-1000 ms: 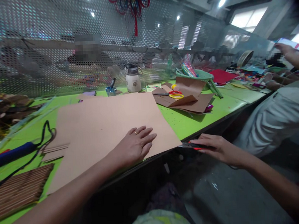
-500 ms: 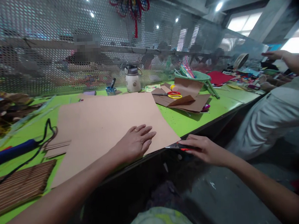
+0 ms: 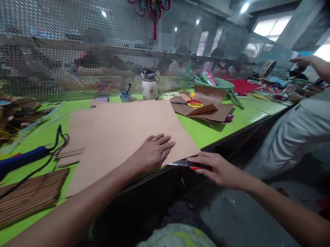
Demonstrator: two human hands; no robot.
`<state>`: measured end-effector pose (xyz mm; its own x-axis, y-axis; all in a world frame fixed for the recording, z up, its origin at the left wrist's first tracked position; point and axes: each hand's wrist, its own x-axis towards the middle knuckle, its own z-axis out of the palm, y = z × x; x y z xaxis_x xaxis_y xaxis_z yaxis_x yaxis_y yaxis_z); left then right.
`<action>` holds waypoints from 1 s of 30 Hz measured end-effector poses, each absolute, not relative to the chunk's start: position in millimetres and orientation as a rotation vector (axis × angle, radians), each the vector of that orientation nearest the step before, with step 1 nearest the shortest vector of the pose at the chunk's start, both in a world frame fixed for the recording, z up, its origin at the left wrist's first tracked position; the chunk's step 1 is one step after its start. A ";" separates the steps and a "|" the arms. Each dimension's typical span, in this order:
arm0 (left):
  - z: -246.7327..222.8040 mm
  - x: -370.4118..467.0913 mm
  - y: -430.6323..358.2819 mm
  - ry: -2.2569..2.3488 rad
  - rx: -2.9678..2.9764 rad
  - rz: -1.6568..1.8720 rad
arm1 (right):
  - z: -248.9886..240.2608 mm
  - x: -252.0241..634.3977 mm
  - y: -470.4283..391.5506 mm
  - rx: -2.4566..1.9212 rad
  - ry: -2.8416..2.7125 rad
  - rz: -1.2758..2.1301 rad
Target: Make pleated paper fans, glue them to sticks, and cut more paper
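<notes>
A large tan sheet of card [image 3: 121, 129] lies on the green tabletop, its near edge along the table's front edge. Flat on this sheet rests my left hand [image 3: 155, 149], fingers stretched out, with a ring on one of them. My right hand [image 3: 213, 167] is closed around a red and black utility knife [image 3: 190, 164] at the front edge, beside the sheet's near right corner. The knife's blade points left, just below the sheet's edge and towards my left hand; whether it touches the card I cannot tell.
Red and yellow-handled scissors [image 3: 193, 103] lie on brown card pieces [image 3: 208, 112]. Behind stand a bottle [image 3: 149, 88], a small blue pot [image 3: 125, 98] and a green basket [image 3: 220, 84]. Corrugated card [image 3: 28, 196] and a blue-handled tool [image 3: 21, 159] are left. Another person's leg [image 3: 299, 128] is right.
My right hand has moved slightly left and down with the utility knife, and more of the blade shows. My left hand stays flat on the sheet. The view has shifted a little.
</notes>
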<state>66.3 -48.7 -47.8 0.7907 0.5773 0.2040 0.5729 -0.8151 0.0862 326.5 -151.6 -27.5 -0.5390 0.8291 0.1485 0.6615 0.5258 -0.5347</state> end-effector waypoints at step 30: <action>-20.8 39.9 -50.7 0.852 2.888 0.518 | -29.9 393.8 -131.2 -1.228 -2.399 0.641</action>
